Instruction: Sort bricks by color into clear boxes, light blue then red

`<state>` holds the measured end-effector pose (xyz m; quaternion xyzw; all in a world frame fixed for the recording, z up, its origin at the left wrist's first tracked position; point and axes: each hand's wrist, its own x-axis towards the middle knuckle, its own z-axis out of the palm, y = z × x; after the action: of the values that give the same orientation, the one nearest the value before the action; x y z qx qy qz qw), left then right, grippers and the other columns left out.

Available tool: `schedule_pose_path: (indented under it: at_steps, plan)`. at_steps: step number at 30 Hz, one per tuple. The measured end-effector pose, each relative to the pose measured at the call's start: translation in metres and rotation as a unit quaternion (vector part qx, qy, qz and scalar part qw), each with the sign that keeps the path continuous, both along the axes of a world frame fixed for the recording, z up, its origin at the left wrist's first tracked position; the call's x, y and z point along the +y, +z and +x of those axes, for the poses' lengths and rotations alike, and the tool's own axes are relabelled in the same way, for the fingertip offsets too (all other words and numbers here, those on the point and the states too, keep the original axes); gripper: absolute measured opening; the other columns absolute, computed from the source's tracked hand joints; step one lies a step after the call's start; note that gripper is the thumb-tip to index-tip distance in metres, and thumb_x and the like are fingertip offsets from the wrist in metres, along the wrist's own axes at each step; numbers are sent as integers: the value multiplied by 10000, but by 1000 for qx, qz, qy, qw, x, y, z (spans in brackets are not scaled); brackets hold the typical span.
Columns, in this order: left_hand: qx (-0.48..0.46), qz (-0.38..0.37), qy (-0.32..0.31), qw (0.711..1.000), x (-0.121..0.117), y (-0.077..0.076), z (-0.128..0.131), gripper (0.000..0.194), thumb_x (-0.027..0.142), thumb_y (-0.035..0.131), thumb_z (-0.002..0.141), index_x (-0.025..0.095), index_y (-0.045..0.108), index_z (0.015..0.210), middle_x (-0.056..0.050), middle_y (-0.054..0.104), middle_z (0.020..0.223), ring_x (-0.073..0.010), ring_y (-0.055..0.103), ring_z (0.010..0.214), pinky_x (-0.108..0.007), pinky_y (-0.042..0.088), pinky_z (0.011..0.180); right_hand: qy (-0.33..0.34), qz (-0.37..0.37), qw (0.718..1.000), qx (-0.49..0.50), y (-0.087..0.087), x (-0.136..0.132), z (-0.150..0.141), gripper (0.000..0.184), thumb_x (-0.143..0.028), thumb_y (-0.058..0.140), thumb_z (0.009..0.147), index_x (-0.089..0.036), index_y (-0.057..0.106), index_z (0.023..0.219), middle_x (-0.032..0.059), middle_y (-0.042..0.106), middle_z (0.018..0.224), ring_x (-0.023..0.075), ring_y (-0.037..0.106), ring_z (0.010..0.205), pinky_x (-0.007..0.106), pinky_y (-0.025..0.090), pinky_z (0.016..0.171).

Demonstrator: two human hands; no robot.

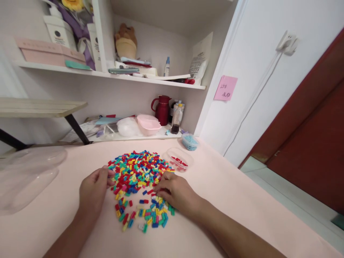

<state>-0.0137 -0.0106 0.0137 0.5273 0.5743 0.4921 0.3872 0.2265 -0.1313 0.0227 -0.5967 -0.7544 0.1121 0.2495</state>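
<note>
A heap of small plastic building bricks [139,168] in red, yellow, blue, green and white lies spread on the pink tabletop. At its left edge is my left hand [95,188], thumb and fingers drawn together; anything between them is too small to make out. My right hand [174,190] rests at the right side of the heap with curled fingers and its fingertips down among the bricks. What those fingertips grip is hidden. Behind the right hand stands a clear plastic tub [178,160] with red bricks in it.
A lidded tub of light blue pieces [189,142] stands farther back by the wall. Large clear plastic containers [29,175] lie on the left, near a small wooden rack [40,107]. A dark red jug [162,110], a bottle [176,118] and a pink bowl [148,123] line the back.
</note>
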Motion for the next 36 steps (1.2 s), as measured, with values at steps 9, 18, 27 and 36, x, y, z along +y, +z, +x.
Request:
schedule_pose_path:
  at_steps: [9, 18, 27, 36]
  plan:
    - [19, 6, -12, 1000, -4, 4, 2, 345, 510, 561, 737, 186, 676, 719, -2, 639, 531, -191, 596, 576, -293, 464, 597, 35, 13, 999, -20, -2, 0, -3, 240, -226, 620, 894, -318, 740, 1080, 19, 632, 919, 139, 595, 824, 230, 433, 718]
    - [56, 3, -43, 998, 2, -3, 1, 349, 499, 523, 757, 193, 691, 758, 0, 659, 560, -208, 618, 616, -300, 471, 622, 45, 6, 998, -33, -3, 1, 0, 244, -122, 577, 884, -265, 727, 1013, 25, 659, 968, 155, 617, 925, 233, 445, 768]
    - [61, 5, -46, 997, 4, -7, 0, 307, 461, 526, 762, 202, 690, 754, -3, 674, 579, -205, 627, 620, -291, 478, 628, 63, 3, 998, -16, -1, 1, 2, 216, -190, 621, 891, -293, 729, 1046, 10, 699, 970, 157, 634, 949, 237, 459, 798]
    - [59, -7, -46, 997, 2, -5, 1, 301, 469, 528, 762, 217, 692, 760, 1, 676, 575, -205, 632, 625, -284, 479, 621, 13, 30, 999, 14, -6, 3, -3, 186, -130, 595, 873, -255, 730, 894, 0, 720, 950, 153, 645, 892, 247, 459, 781]
